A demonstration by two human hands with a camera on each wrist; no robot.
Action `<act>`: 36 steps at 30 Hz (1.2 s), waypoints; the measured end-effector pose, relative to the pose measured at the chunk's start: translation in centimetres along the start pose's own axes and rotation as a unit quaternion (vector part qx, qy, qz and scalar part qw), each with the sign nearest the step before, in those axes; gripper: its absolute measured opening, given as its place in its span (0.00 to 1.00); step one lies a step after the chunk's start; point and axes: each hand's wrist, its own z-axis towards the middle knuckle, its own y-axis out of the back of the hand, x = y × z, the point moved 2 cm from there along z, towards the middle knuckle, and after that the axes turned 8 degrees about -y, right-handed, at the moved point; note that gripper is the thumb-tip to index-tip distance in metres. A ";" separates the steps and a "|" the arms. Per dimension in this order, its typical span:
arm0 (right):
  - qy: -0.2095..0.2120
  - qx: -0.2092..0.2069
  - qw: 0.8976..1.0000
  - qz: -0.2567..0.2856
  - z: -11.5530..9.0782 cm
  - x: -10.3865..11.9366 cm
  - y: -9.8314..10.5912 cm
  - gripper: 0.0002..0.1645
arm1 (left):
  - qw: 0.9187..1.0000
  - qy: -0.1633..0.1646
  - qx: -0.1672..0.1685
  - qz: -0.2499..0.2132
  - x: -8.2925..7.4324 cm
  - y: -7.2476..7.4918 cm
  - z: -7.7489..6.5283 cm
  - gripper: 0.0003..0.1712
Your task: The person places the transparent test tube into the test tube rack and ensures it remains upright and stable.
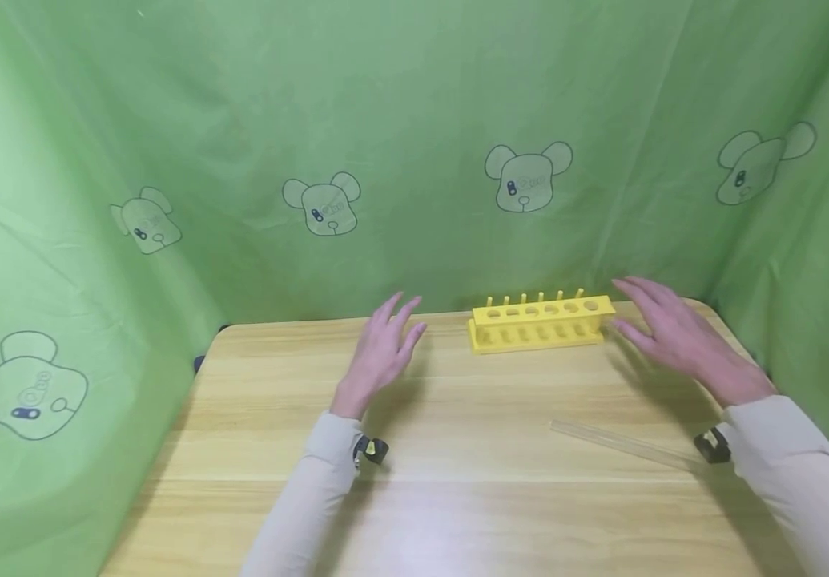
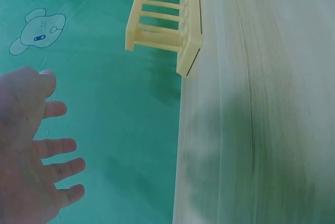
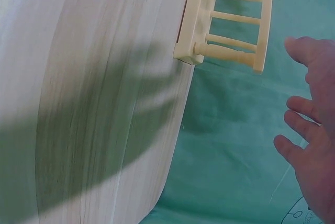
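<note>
My hands, left [image 1: 384, 346] and right [image 1: 674, 332], hover spread and empty beside the yellow rack [image 1: 540, 322] at twelve o'clock on the worktop [image 1: 457, 449]. It looks light, rigid plastic; I'd grip both ends.

Makeshift lab: test-tube rack [image 1: 539, 322], green curtain backdrop [image 1: 414, 144].

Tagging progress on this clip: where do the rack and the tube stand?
Done: nothing visibly; all holes of the yellow rack look empty. In hand: nothing; the left hand and right hand hover open either side of the rack, with no grip on anything. Left: the clear tube lies flat on the table, near the right wrist, untouched.
</note>
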 end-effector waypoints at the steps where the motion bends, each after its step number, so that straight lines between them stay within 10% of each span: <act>1: -0.001 0.000 1.000 -0.002 0.0 0.0 0.0 0.44 | 1.000 -0.001 -0.002 -0.001 -0.1 -0.1 0.1 0.33; 36: 0.033 -0.007 0.999 -0.014 1.6 0.7 -1.1 0.39 | 0.995 -0.024 -0.039 -0.084 -2.8 -2.3 3.5 0.32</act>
